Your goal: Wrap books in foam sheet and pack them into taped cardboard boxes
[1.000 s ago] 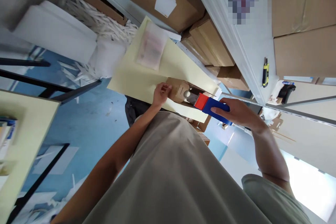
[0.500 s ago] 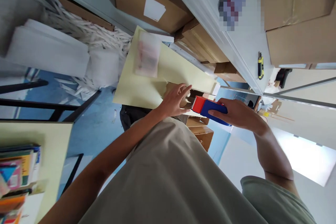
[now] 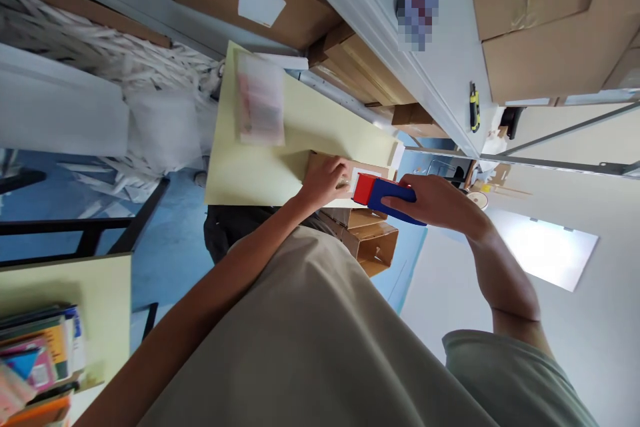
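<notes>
A small cardboard box with a white label lies on the pale yellow tabletop, near the edge closest to me. My left hand presses on the left part of the box, its fingers curled over the top; its fingertips are partly hidden. Wrapped in my right hand is a tape dispenser with a blue body and a red front. The red end points left and hangs over the box's near side, close to my left fingers. Whether it touches the box I cannot tell.
A plastic-wrapped paper packet sits on the tabletop's left part. Behind runs a shelf with a yellow-black utility knife and large cartons. White paper strips pile up at left. Open cartons stand below the table.
The box's dark opening is now covered, with a labelled top showing. My left fingers went from spread to curled on it. The view has shifted; my right hand still holds the tape dispenser.
</notes>
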Demonstrator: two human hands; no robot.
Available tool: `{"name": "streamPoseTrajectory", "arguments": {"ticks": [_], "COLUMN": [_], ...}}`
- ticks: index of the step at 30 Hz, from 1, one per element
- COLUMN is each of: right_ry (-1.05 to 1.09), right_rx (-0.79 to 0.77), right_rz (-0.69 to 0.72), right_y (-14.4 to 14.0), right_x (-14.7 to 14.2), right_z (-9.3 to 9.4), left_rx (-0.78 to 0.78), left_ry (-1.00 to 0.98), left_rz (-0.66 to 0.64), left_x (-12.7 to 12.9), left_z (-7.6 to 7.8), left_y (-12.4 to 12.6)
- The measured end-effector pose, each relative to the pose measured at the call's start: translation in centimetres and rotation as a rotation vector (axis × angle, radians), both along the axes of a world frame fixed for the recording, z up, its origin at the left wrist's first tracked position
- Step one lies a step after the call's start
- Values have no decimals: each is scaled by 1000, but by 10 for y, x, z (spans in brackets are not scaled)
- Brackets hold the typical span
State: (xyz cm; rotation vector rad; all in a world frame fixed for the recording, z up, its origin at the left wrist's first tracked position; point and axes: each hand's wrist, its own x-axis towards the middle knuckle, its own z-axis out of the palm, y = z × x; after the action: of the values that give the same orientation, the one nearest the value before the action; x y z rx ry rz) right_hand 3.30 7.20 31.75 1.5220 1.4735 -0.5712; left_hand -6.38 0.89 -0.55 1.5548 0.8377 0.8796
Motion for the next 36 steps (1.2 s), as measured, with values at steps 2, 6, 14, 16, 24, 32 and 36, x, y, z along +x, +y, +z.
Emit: {"name": "streamPoseTrajectory", "arguments": {"ticks": [2,6,14,16,24,32,36], "right_ry": [-7,-23,102,169,472,732,744], "right_rx": [-2,-56,-90,-97,-194,-256,-182], "right_rz": [-20,-40,-119,-124,-136,-183,-92], "right_y": [2,4,2,5,16,10,9], "right_x": [8,32,90,110,197,230,229], "right_z": [0,-2,-21,-30,-100,-146,-151], "left_rx": [-16,-14,-1,-3,-32,-74,-2], "left_ry": [-6,-7,101,126,338,572,643], "left_rz": [-2,-11,42,42,127,183,245], "left_x": [-3,-11,-13,-14,-11,-7,6], "left_z": [-1,0,3,5,24,46,52], "left_y": [-2,-1,-4,-5,-13,-28,-38]}}
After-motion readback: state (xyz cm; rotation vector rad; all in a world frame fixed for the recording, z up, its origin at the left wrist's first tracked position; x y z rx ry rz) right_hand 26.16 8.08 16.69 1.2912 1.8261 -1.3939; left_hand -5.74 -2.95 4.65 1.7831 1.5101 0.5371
